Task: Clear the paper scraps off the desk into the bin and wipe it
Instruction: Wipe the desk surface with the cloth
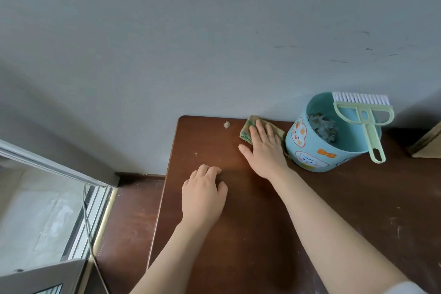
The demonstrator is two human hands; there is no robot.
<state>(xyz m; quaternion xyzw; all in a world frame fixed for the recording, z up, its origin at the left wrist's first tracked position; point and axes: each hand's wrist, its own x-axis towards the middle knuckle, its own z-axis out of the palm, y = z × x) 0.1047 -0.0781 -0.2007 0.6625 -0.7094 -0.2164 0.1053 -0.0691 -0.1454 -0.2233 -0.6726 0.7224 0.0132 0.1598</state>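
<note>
My right hand (263,145) lies flat with straight fingers on a green and brown cloth (247,130) at the back of the dark wooden desk (238,234). My left hand (202,194) rests on the desk nearer to me, its fingers curled under, holding nothing that I can see. One small white paper scrap (226,124) lies near the back edge, left of the cloth. A tiny crumb (196,154) sits further left. The blue bin (327,148) with cartoon stickers stands right of the cloth and holds crumpled scraps (323,127).
A light green hand brush (365,122) lies across the bin's rim. A brown box corner (427,143) shows at the right edge. The grey wall runs behind the desk. Left of the desk are the floor, a window frame (55,169) and a hanging cord (89,234).
</note>
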